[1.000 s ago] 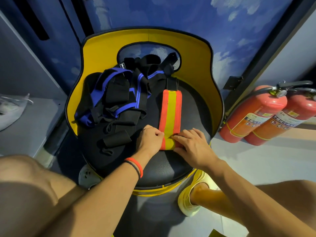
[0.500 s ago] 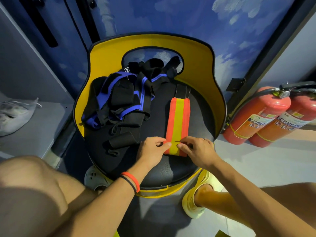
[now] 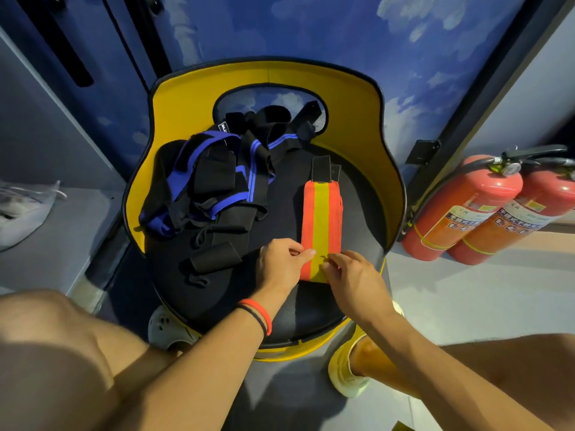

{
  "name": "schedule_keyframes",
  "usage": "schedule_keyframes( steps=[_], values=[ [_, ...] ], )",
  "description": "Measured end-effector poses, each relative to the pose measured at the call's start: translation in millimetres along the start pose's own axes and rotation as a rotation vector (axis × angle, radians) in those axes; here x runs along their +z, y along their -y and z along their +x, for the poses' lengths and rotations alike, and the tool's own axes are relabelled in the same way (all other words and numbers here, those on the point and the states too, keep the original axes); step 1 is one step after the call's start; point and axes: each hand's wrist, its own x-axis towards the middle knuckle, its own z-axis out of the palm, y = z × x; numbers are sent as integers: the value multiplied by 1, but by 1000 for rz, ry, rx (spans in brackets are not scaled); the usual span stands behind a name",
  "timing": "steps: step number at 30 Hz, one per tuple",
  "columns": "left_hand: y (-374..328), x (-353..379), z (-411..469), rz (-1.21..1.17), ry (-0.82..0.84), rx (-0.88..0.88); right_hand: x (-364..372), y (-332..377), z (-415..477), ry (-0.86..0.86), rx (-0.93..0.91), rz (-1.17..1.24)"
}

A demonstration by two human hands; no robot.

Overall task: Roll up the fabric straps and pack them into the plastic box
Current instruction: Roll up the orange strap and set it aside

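Orange-and-yellow strap (image 3: 322,219), near end covered, is seemingly pinched by left hand (image 3: 280,265) and right hand (image 3: 351,278).

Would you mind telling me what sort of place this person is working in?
Probably an indoor public venue, perhaps a gym's changing corner: two red fire extinguishers stand on the floor, the wall is painted with blue sky and clouds, and fabric straps lie piled on a yellow-backed chair.
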Motion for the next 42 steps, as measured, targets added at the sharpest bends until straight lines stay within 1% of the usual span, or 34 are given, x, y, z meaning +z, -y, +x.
schedule_keyframes(
  steps=[2, 4, 6, 9, 11, 14, 17, 19, 24, 28, 33, 35, 38, 40, 42],
  values=[
    [-1, 4, 0, -25, -21, 32, 1, 4, -3, 93, 17, -46],
    [0, 6, -4, -36, -51, 60, 3, 6, -9, 173, 6, -145],
    [2, 7, -8, -20, -75, 116, 6, 7, -12, 164, 7, -216],
    [2, 7, -9, 63, -68, 175, 10, 3, -11, 76, -46, -275],
    [3, 7, -3, 126, -51, 174, 9, -1, -6, 25, -93, -240],
    [0, 8, 9, 167, -54, 141, -1, -7, 1, 18, -117, -224],
    [-4, 7, 14, 48, -70, 93, -5, -15, 9, 39, -68, -154],
    [-4, 3, 10, 11, -79, 100, -6, -20, 17, 66, -40, -107],
    [4, -8, -6, 18, 134, 115, -18, -21, 29, 133, 7, 88],
    [2, -14, -7, 34, 136, 70, -20, -16, 27, 156, 25, 136],
    [10, -21, -13, 37, 127, -36, -18, -12, 19, 86, 108, 321],
    [15, -21, -17, 3, 133, -90, -17, -10, 17, 87, 139, 327],
    [19, -19, -14, -100, 152, -125, -17, -4, 20, 138, 153, 248],
    [16, -17, -8, -99, 175, -153, -16, -2, 21, 134, 170, 252],
    [11, -15, -1, -79, 147, -207, -14, -2, 20, 129, 158, 245]
  ],
)
